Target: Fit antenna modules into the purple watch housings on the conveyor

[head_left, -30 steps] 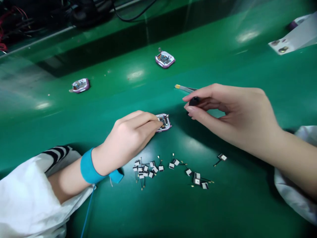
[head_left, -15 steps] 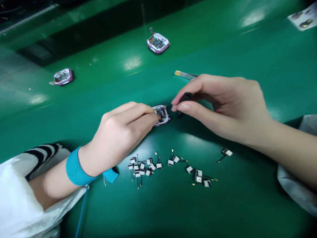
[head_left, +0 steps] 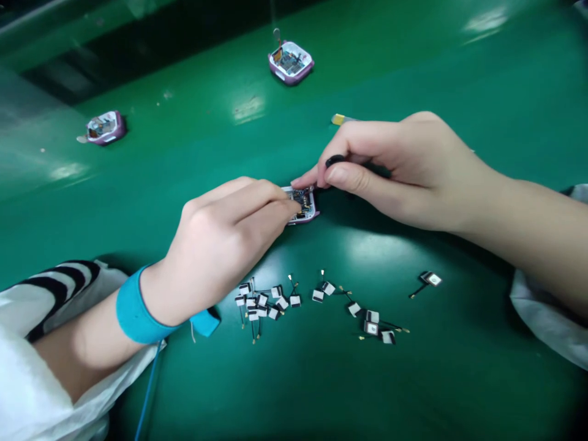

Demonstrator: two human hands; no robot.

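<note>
An open watch case with a white rim, purple sides and a circuit board inside lies under my left hand. The fingers of that hand are closed on its left side, their tips over the board. My right hand pinches a small black tool between thumb and forefinger; most of the tool is hidden in the grip. Another fingertip of the right hand touches the case's upper right edge. Yellow-ended tweezers lie behind the right hand, partly covered by it.
Two more open purple watch cases, one at the back and one at the left, rest on the green table. Several small antenna modules with short cables are scattered in front. A lone module lies right. A blue wrist strap trails a cord.
My right hand has moved left and in to the watch case, its fingertip now on the edge. The left hand keeps its hold. The whole view has shifted slightly.
</note>
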